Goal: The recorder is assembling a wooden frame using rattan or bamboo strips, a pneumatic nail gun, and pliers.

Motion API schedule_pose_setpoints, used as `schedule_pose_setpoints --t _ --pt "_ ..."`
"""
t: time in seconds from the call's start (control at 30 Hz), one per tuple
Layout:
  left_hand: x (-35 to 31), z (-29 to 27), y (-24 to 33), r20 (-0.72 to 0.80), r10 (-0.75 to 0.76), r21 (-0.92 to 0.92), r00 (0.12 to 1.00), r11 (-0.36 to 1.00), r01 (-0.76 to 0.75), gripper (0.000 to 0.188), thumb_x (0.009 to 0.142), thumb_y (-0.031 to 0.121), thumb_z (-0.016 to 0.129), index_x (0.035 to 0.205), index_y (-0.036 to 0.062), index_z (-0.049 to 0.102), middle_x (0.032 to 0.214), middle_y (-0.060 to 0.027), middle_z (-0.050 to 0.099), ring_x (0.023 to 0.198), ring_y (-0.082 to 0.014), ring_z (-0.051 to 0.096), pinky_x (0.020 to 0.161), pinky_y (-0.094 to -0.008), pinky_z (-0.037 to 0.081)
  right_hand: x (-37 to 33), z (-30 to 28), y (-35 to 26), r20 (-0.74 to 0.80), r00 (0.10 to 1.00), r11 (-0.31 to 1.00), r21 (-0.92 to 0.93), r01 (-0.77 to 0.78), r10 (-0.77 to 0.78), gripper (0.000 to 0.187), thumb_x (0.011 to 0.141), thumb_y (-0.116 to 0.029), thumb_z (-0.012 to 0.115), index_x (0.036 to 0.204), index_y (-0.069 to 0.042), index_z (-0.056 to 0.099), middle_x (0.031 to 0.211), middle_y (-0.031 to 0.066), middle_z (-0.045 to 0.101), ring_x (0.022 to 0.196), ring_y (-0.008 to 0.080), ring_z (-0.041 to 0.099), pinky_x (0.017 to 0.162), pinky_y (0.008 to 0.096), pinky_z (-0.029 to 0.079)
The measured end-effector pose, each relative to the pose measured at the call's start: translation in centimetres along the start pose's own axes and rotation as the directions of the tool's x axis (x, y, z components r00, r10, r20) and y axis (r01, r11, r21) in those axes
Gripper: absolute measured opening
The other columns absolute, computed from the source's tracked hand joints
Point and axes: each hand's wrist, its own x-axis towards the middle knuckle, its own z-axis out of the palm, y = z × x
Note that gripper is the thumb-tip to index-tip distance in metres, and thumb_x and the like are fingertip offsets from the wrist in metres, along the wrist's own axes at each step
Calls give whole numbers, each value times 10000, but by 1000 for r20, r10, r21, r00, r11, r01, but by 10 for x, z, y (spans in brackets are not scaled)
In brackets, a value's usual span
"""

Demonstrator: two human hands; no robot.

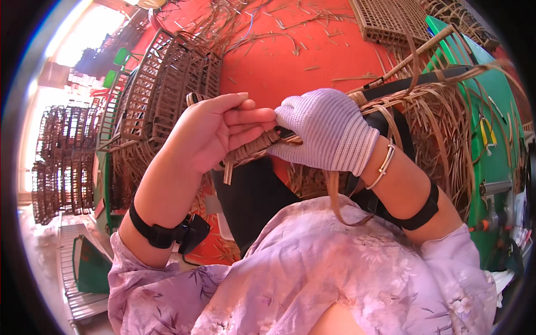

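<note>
My right hand (329,131), in a pale ribbed knit glove, is closed around a bar (252,149) wound with brown woven strips. The glove hides much of the part it grips. My left hand (223,125) is bare, palm turned up, its fingers lightly bent and stretched toward the glove. It rests against or just above the wound bar, and nothing shows in it. A short strip end (228,173) hangs below the bar by my left wrist. Beneath my right hand a long brown strip (333,195) dangles onto my lap.
A brown woven lattice frame (167,84) stands at the left, another woven panel (391,21) at the far right. Loose strips (441,128) hang at the right beside a green surface (486,167) with yellow-handled pliers (488,134). Scraps litter the red floor (268,61).
</note>
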Motion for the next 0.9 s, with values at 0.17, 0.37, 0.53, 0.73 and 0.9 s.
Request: schedule_pose_setpoints --t 0.17,0.37,0.53,0.73,0.9 --pt "1 -3 -1 -181 15 -15 983 1000 -18 237 1006 171 467 973 3 631 1036 -198 713 1010 -302 695 851 -334 595 9 4 4 -36 996 997 10 78 -77 366 838 -437 644 824 -72 668 785 107 654 760 295 682 681 427 547" --pt "5 -8 -6 -274 65 60 959 997 -50 230 997 162 475 982 -19 617 1018 -209 713 960 -287 711 785 -300 609 11 11 5 -38 994 994 18 103 -103 313 816 -387 677 864 -78 661 785 93 629 741 301 659 657 421 530" --pt "3 0 -8 -338 98 106 936 992 -65 221 993 152 476 978 -23 611 1002 -205 716 939 -282 716 759 -286 611 11 8 4 -23 995 995 12 100 -100 310 814 -385 679 866 -80 659 788 91 630 742 299 658 653 422 526" --pt "9 14 -8 -388 92 100 917 993 -57 182 975 152 520 992 -19 579 1012 -194 707 943 -275 703 842 -328 581 5 4 5 -95 990 994 6 106 -105 292 783 -365 693 840 -81 650 782 94 629 747 298 653 670 422 514" --pt "12 -16 -14 -349 126 78 929 991 -106 163 941 179 593 916 20 614 888 -145 716 865 -260 706 824 -324 577 -12 -4 -2 -250 960 992 -2 126 -123 380 759 -335 716 1028 -81 629 993 102 630 949 300 620 861 433 471"
